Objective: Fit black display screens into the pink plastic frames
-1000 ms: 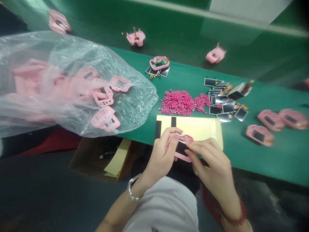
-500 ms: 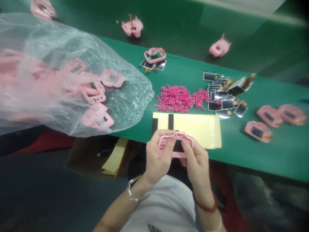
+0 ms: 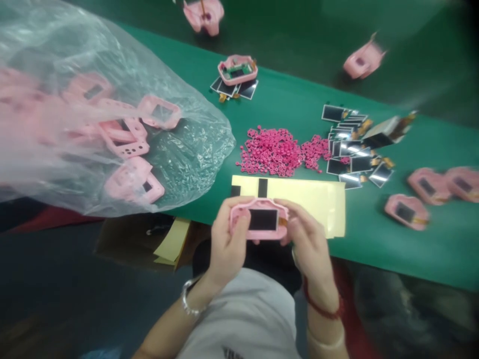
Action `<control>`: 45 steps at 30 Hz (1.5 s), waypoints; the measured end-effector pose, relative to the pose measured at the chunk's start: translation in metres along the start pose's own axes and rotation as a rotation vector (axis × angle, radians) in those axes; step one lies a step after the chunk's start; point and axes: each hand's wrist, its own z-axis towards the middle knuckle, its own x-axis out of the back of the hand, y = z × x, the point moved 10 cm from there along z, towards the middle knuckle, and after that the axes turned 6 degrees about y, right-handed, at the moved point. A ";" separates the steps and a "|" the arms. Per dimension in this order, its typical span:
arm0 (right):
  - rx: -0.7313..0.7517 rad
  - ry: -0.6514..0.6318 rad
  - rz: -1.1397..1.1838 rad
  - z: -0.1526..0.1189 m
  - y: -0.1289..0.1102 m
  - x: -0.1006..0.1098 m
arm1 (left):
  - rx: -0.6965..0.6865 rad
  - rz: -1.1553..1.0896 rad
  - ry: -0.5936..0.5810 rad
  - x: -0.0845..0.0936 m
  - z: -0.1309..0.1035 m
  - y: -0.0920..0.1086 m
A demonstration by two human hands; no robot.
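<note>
A pink plastic housing (image 3: 258, 234) is held level near the bench's front edge, between my two hands. A dark display screen (image 3: 263, 220) lies in its middle, with an orange ribbon cable at the right side. My left hand (image 3: 229, 239) grips the left end, thumb on the inner face. At the right end, my right hand (image 3: 309, 239) is closed round the rim, its fingers partly hidden behind it. Just beyond my hands lies a yellow sheet (image 3: 299, 194) with black strips. Past that is a heap of small magenta button pieces (image 3: 271, 152).
A clear plastic bag (image 3: 202, 149) of pink housings covers the left. Loose screens (image 3: 361, 163) are piled right of the magenta pieces. Several pink housings (image 3: 406, 212) with screens sit far right. One housing with a green circuit board (image 3: 237, 70) rests on screens at the back.
The housing has been turned flatter towards me and moved slightly left. My right thumb has come off the screen towards the right end, so the whole screen shows.
</note>
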 end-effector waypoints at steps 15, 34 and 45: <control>0.397 0.350 -0.406 0.048 -0.060 0.030 | 0.255 -0.093 -0.142 -0.017 0.024 -0.022; 0.117 0.364 -0.094 -0.020 -0.028 -0.014 | -0.018 -0.278 -0.043 -0.037 -0.017 0.006; 0.123 0.352 -0.051 -0.022 -0.020 -0.013 | 0.060 -0.183 -0.062 -0.035 -0.024 -0.005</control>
